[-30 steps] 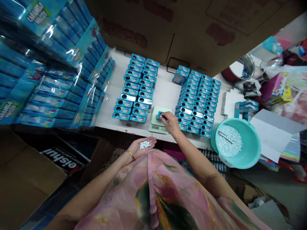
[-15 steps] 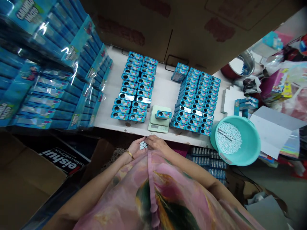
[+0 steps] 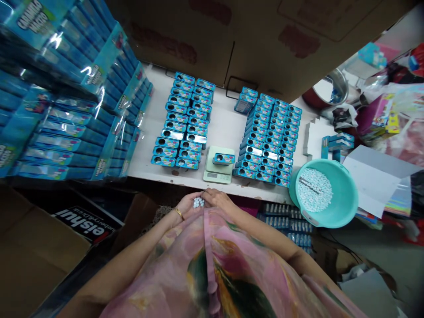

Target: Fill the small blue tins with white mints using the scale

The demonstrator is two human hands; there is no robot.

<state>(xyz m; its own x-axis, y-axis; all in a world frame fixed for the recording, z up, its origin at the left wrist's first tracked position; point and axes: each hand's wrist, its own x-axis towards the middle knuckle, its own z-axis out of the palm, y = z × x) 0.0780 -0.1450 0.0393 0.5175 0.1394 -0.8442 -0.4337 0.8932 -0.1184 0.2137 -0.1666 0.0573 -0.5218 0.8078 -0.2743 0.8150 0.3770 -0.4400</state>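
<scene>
Small white candies (image 3: 198,202) lie cupped in my left hand (image 3: 187,205), in front of the table edge. My right hand (image 3: 217,197) is closed beside them, its fingers bent against the left hand; whatever its fingertips hold is hidden. Just beyond both hands, a pale green scale (image 3: 217,176) bears one blue box with a round hole (image 3: 224,158). Rows of similar boxes stand left of the scale (image 3: 175,118) and right of it (image 3: 255,134). A turquoise basin (image 3: 346,198) at the right holds many white candies and a dark strip.
Plastic-wrapped blue display packs (image 3: 66,132) are stacked at the left. A large cardboard box (image 3: 258,39) stands behind the white table (image 3: 221,128). An open carton (image 3: 39,247) is at the lower left. A metal pot (image 3: 342,86) and bags crowd the far right.
The view has shifted slightly. My hands stay together in nearly the same place, with small finger movements around the candies.
</scene>
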